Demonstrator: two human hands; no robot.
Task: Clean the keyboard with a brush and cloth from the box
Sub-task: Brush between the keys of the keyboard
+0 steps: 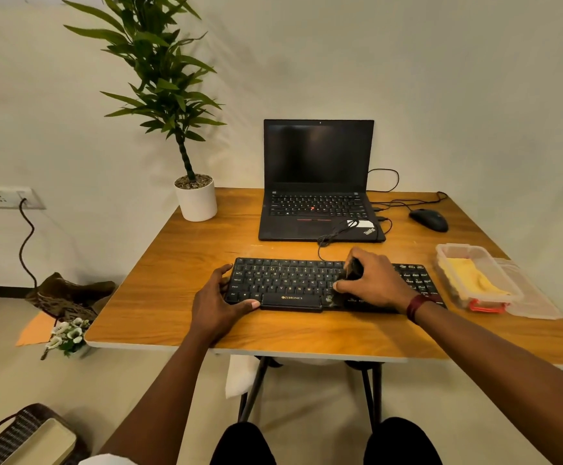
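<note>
The keyboard (287, 280) is a black, flat, full-width board with pale lettering on its keys and the name ZEBRONICS on a raised strip at its front edge; some pale dust or smears show on the keys near that strip. It lies square-on near the front of the wooden bench (172, 280), its thin black cable (332, 234) looping back across the laptop (317, 182) behind it. The left hand (219, 303) grips the keyboard's left end, thumb along the front edge and fingers curled over the far corner. The right hand (374, 280), with a red band (417, 305) at the wrist, is curled round a small dark brush (352, 268) held down on the keys right of centre; the brush is blurred and its shape is hard to make out. Just right of the keyboard stands a clear plastic box (458, 247) with an orange-red clip, a yellow cloth (471, 276) lying inside it and its lid (528, 297) flat beside it. A black mouse (429, 219) and a potted plant (196, 196) in a white pot sit toward the bench's back corners. The walls are plain and pale, with a socket panel (1, 198) at the left.
</note>
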